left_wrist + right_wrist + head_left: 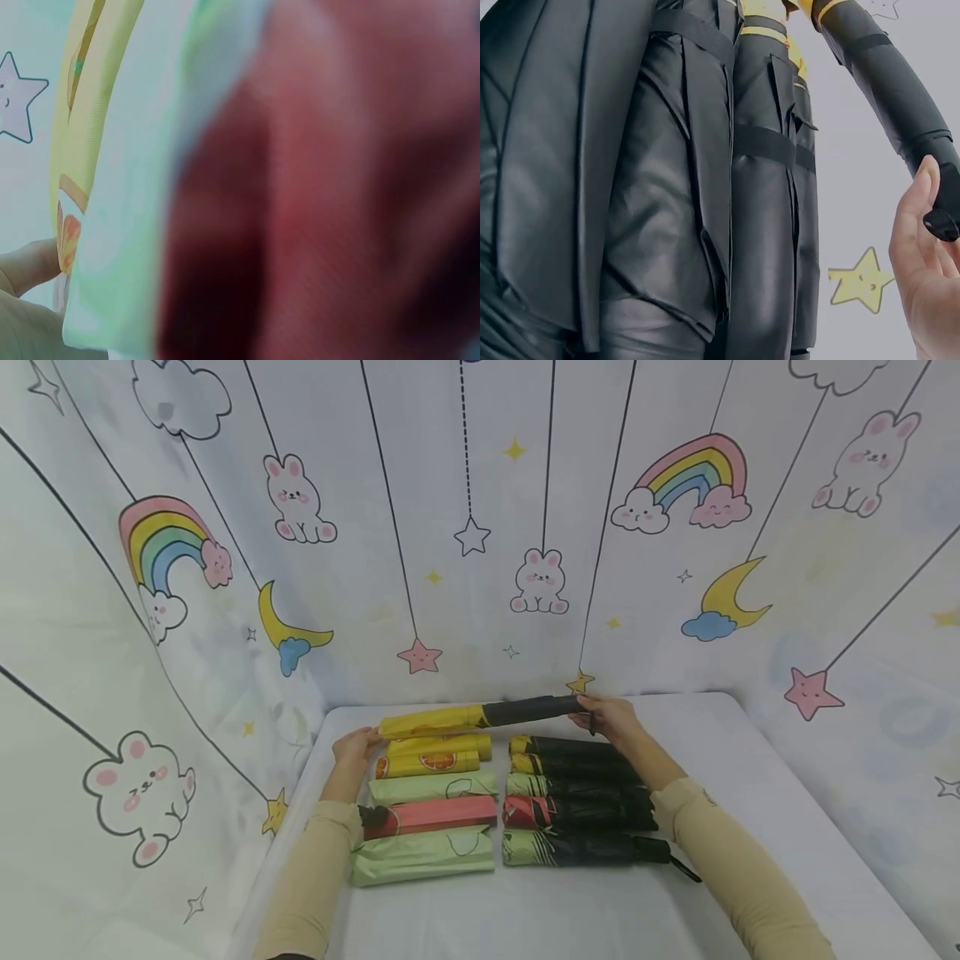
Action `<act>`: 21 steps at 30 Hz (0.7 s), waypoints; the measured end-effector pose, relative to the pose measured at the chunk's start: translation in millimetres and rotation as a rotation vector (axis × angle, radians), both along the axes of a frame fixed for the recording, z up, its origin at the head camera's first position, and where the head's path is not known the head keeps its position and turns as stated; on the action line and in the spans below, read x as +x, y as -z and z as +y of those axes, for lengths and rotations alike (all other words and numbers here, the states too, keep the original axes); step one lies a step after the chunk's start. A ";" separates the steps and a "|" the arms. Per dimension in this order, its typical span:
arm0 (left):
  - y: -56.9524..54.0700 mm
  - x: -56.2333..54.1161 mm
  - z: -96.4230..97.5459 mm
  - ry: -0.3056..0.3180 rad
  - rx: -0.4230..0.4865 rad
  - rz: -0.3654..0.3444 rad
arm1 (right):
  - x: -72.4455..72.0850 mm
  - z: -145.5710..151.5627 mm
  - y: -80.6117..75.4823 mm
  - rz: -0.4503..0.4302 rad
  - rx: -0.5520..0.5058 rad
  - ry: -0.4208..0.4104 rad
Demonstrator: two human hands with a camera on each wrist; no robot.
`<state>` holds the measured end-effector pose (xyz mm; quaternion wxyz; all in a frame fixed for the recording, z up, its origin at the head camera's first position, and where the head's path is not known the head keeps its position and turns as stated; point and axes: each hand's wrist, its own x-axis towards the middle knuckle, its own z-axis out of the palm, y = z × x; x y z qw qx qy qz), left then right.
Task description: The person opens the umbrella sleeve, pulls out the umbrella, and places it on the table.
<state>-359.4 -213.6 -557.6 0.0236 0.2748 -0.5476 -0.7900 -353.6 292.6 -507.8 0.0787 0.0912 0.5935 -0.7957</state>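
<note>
At the far edge of the table, both hands hold up a folded black umbrella [531, 710] whose left part is inside a yellow sleeve [429, 722]. My left hand [356, 747] pinches the sleeve's left end. The umbrella's handle end is gripped by my right hand [611, 717], and a black wrist strap hangs there. In the right wrist view, fingers [927, 180] curl round the black handle [946, 206]. The left wrist view shows only part of the left hand [30, 292] beside the yellow fabric; blurred red fabric [322, 187] fills much of it.
Nearer on the white table [585, 914], flat sleeves lie in a left column: yellow [435, 763], green [431, 787], red [446, 816] and green [423, 857]. Several folded black umbrellas [585, 849] with coloured ends form the right column. A printed curtain [480, 468] stands behind.
</note>
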 end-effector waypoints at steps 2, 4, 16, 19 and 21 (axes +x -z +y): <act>1.1 -0.3 -0.1 -0.006 -0.004 -0.001 | 0.4 2.0 0.9 0.000 -0.003 -0.004; 2.3 -0.6 0.0 -0.015 -0.012 -0.004 | 0.6 3.7 1.6 0.004 -0.006 -0.008; 5.9 -2.6 0.2 -0.038 -0.034 -0.019 | 4.4 20.5 5.7 0.019 0.003 0.011; 5.3 -1.3 -0.5 -0.037 -0.033 -0.019 | 5.8 24.1 7.1 0.003 0.028 0.032; 5.3 -0.7 -1.0 -0.041 -0.036 -0.024 | 6.9 26.5 7.8 -0.008 0.028 0.044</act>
